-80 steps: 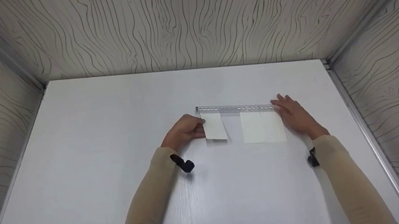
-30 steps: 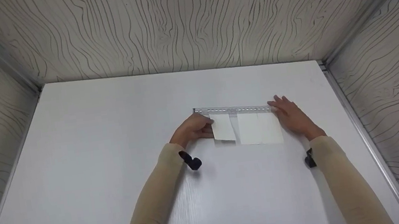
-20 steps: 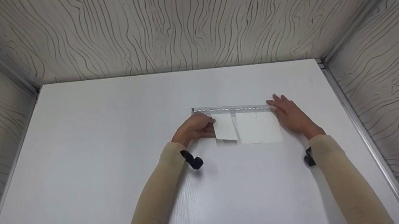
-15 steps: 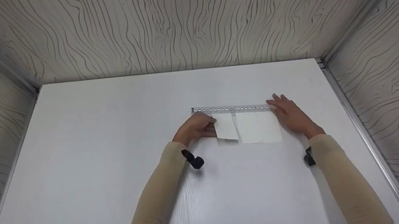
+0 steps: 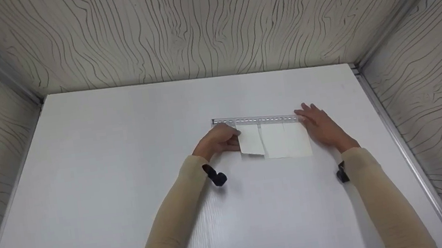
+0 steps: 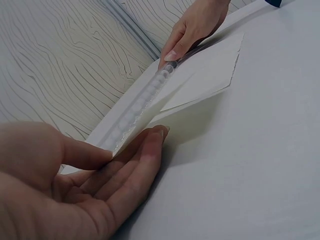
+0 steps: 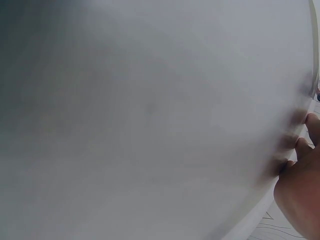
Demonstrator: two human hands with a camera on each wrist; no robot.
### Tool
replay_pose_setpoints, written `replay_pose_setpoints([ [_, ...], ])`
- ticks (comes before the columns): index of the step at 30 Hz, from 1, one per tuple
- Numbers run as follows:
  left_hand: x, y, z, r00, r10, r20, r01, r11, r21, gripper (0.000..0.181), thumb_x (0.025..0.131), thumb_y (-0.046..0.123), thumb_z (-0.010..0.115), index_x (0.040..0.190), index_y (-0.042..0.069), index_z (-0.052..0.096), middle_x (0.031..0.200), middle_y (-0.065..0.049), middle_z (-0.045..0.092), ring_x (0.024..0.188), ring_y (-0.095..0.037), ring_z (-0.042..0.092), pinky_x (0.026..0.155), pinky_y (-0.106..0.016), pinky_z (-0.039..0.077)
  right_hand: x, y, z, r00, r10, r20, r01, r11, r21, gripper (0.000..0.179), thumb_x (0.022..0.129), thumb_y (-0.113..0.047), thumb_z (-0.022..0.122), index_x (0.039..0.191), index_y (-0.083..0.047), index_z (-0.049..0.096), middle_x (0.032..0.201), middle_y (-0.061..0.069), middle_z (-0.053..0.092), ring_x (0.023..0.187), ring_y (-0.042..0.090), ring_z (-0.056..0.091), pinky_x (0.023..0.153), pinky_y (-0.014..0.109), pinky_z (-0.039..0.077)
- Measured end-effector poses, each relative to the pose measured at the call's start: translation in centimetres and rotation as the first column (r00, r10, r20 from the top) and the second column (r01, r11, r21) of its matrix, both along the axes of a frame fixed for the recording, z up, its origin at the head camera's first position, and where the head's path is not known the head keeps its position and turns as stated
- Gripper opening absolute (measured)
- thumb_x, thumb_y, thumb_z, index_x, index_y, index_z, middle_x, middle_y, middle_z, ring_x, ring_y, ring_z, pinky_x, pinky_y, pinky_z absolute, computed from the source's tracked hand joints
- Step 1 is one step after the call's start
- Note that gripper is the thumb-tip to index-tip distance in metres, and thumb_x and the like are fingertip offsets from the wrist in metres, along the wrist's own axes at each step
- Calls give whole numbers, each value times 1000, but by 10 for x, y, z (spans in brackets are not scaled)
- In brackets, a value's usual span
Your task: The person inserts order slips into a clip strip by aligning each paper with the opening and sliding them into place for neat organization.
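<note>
My left hand (image 5: pixel 218 139) pinches the left edge of a small white paper piece (image 5: pixel 250 139) between thumb and fingers. In the left wrist view that paper piece (image 6: pixel 137 125) slants up off the table, partly over a larger sheet. The larger white paper sheet (image 5: pixel 287 138) lies flat just to its right, with a faint vertical line in it. A clear plastic ruler (image 5: pixel 265 119) runs along the top edges of both papers. With fingers spread, my right hand (image 5: pixel 324 129) rests on the ruler's right end and the sheet's upper right corner.
The white table (image 5: pixel 115 163) stretches out around the papers. Wood-patterned panels (image 5: pixel 186 26) close it in at the back and both sides, with metal strips along the corners. A black wrist camera (image 5: pixel 216 176) sits by the left sleeve.
My left hand has moved right with the small paper piece, so the gap to the larger sheet has closed to a thin line. My right hand stays on the ruler's end.
</note>
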State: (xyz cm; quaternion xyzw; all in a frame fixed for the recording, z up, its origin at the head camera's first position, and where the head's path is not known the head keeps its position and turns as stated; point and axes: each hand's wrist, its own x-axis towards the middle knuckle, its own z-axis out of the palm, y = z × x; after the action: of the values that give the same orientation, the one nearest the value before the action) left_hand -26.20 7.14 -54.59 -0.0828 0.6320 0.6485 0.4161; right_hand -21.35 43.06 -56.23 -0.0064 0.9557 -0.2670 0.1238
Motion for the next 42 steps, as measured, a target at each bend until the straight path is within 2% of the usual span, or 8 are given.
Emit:
replay_pose_setpoints([
  [11, 0, 4, -1, 1000, -16, -15, 16, 1000, -20, 16, 105, 6, 55, 112, -4, 65, 89, -13, 71, 80, -23, 75, 82, -38, 66, 1, 1, -5, 1000, 7, -2, -7, 1000, 0, 58, 113, -52, 32, 163, -25, 38, 178, 6, 15, 167, 37, 0, 134, 61, -1],
  [20, 1, 5, 0, 1000, -18, -20, 17, 999, -48, 20, 105, 8, 55, 121, -4, 60, 94, -12, 69, 86, -24, 75, 85, -38, 66, 0, 1, -5, 1000, -11, 8, 11, 1000, -7, 57, 113, -51, 34, 163, -25, 39, 179, 4, 14, 167, 34, -1, 134, 60, -1],
  [27, 0, 9, 1, 997, -55, -56, 50, 995, -87, 20, 105, 7, 53, 120, -5, 60, 93, -11, 67, 84, -22, 73, 81, -35, 66, 1, 1, -4, 1000, -22, 21, 22, 1000, 0, 58, 112, -54, 32, 164, -29, 36, 179, 1, 11, 167, 34, -2, 133, 62, -2],
  [33, -2, 10, 1, 995, -72, -73, 63, 991, -118, 17, 105, 6, 54, 114, -4, 63, 92, -11, 67, 82, -21, 72, 79, -34, 66, 1, 1, -4, 999, -31, 30, 31, 1000, 0, 61, 111, -58, 32, 165, -31, 35, 179, 0, 10, 167, 34, -4, 132, 65, -3],
  [42, -2, 8, 3, 992, -83, -89, 73, 991, -110, 11, 104, 7, 54, 109, -1, 60, 91, -10, 64, 80, -20, 69, 76, -33, 66, 0, 1, -3, 999, -31, 16, 31, 999, 12, 60, 111, -57, 32, 164, -31, 35, 179, 0, 12, 167, 33, -2, 133, 63, -2],
])
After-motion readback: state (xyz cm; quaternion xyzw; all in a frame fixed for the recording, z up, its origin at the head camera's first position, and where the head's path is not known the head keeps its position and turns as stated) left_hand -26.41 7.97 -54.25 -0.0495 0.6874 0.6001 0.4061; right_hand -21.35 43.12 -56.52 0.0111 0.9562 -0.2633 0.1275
